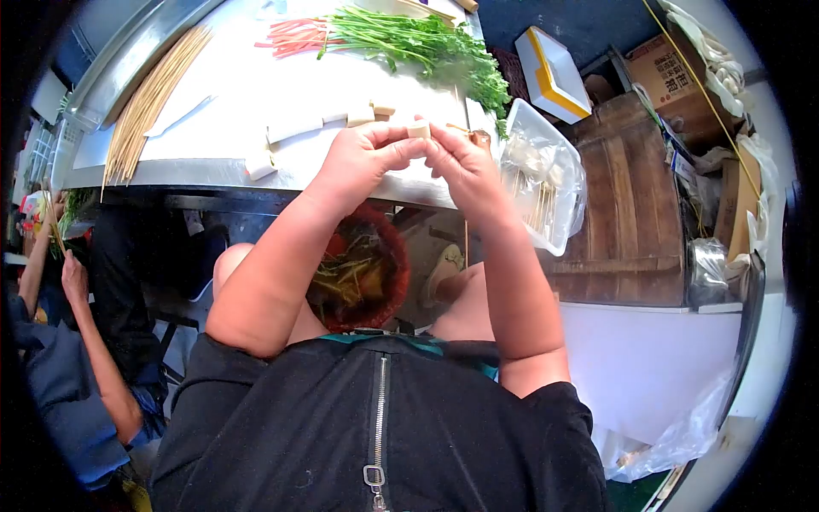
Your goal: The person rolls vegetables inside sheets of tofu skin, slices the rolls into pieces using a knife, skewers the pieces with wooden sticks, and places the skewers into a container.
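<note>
Above the table's near edge, my left hand (371, 158) and my right hand (461, 162) meet fingertip to fingertip. Both pinch a small pale beige rolled piece (418, 130) between them. A thin stick (466, 243) hangs below my right hand; whether that hand grips it I cannot tell. Just beyond my left hand lie white and beige cut pieces (294, 128) in a row, with another short piece (260, 165) near the edge. A brown knobbed end (480, 136) shows beside my right hand, partly hidden.
Bamboo skewers (158, 107) and a white pointed strip (181, 118) lie left on the table. Leafy greens (409, 38) and pink strips (294, 36) are at the back. A clear bin (559, 243) with filled skewers stands right. Below is a red basin (401, 282). Another person (68, 367) sits left.
</note>
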`<action>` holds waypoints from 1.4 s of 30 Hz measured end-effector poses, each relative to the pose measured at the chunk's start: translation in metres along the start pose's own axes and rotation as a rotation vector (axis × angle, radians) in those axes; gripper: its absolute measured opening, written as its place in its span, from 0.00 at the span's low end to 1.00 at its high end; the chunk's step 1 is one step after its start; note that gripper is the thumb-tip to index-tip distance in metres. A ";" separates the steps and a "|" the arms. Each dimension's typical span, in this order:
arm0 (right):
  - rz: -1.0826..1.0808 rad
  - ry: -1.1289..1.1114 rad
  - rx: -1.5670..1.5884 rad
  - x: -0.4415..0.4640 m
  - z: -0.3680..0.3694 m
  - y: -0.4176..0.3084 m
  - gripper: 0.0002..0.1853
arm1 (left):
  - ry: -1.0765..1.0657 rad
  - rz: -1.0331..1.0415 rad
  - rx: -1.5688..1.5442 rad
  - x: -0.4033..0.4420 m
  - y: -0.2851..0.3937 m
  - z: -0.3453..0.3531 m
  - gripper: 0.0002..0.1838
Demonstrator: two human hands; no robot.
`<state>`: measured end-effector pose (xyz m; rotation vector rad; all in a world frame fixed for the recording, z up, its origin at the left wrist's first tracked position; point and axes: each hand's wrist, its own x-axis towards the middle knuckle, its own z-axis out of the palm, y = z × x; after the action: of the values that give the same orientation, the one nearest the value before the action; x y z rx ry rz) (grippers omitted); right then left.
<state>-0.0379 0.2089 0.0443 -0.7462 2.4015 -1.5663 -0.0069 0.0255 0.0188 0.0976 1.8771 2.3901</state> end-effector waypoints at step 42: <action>0.046 0.202 -0.481 -0.184 -0.017 0.015 0.21 | 0.082 0.376 0.992 0.045 -0.009 0.010 0.13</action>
<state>0.1085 0.3191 0.0156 -0.6215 2.9693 -1.0970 -0.0499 0.0430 0.0120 0.4528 3.0985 1.3628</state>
